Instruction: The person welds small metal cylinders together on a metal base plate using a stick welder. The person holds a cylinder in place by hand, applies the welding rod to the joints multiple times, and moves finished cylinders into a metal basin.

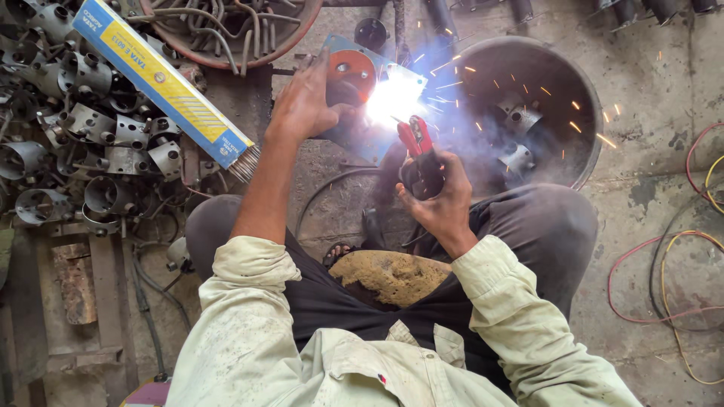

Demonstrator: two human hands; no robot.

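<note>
Sparks fly where right hand (437, 200), fingers wrapped tight, grips red-jawed electrode holder (417, 151); left hand (305, 102) lies flat, fingers spread, on blue metal plate (377, 90) beside round steel tub (528, 113).

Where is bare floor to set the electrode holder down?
Bare concrete lies right of the metal tub, above the coloured wires. The left side is crowded with metal fittings and the electrode box.
</note>
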